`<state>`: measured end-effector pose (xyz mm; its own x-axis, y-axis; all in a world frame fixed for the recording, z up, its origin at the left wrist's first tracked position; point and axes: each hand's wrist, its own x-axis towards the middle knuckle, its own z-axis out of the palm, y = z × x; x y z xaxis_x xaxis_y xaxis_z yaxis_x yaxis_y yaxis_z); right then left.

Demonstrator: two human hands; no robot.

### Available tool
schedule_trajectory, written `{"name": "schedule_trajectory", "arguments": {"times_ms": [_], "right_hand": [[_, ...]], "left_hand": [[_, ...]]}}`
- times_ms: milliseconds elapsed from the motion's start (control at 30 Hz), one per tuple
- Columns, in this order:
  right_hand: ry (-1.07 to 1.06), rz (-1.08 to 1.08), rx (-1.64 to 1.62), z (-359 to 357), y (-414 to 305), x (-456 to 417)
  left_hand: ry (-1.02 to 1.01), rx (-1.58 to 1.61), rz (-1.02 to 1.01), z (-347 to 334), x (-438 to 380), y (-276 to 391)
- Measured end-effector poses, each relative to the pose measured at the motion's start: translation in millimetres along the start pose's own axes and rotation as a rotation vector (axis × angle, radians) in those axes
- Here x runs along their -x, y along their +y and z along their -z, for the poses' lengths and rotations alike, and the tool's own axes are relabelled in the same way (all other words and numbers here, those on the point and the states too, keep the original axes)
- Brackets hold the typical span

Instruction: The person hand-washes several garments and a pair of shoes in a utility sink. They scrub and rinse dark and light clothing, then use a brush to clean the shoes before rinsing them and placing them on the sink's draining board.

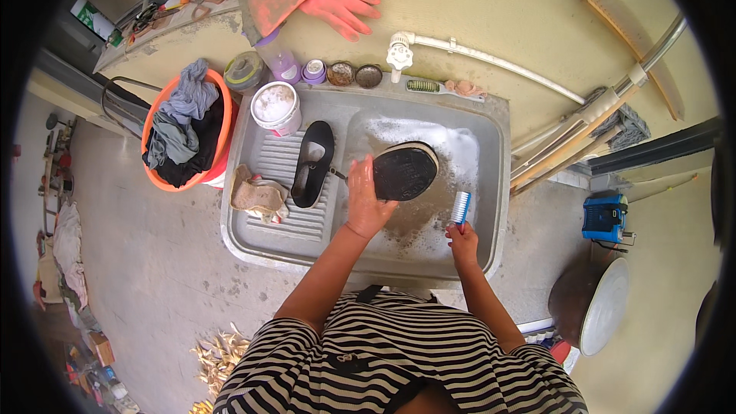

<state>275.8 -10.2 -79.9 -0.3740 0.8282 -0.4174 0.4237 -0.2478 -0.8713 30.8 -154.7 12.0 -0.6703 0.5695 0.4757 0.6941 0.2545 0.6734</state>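
Note:
My left hand point(367, 198) grips a black shoe point(407, 172) by its heel end, over the basin of a grey laundry sink point(368, 267). The shoe's dark sole faces up. In my right hand point(463, 241) is a blue-handled scrub brush point(460, 209) with white bristles, held by its lower end and apart from the shoe. Murky water and white suds lie in the basin below. A second black shoe point(313, 164), with a strap, rests on the ribbed washboard to the left, its opening upward.
Beside that shoe lie a stained cloth point(259, 194) and a white tub of powder point(276, 108). An orange bucket point(230, 144) of clothes stands left. Along the back are a white tap point(399, 57), jars and a green-bristled brush point(422, 87). Long handles point(575, 132) lean at right near a large pot point(586, 307).

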Motion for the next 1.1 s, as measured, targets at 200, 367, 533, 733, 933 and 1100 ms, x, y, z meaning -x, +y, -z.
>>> {"name": "schedule_trajectory", "arguments": {"times_ms": [200, 367, 533, 733, 933, 1100], "right_hand": [[-0.103, -0.036, 0.027, -3.4, 8.5, 0.1], [-0.100, -0.040, 0.017, -8.1, -3.6, 12.3], [-0.134, -0.074, 0.018, -5.8, -0.8, 17.0], [-0.189, -0.101, 0.056, -12.3, -3.7, 21.2], [-0.262, -0.033, 0.209, -32.8, -11.2, 21.6], [-0.327, -0.091, 0.271, -38.8, -9.7, 20.2]], "left_hand": [[0.077, 0.268, 0.116, 51.4, -17.3, -7.6], [-0.019, 0.951, 0.581, 136.1, -22.3, -50.8], [0.155, 1.489, 1.121, 183.7, 1.3, -110.2], [0.453, 1.286, 1.288, 157.8, 6.8, -181.7], [0.208, 0.979, 1.339, 154.1, -6.2, -224.5], [0.204, 0.630, 1.096, 194.3, 20.8, -230.0]]}}
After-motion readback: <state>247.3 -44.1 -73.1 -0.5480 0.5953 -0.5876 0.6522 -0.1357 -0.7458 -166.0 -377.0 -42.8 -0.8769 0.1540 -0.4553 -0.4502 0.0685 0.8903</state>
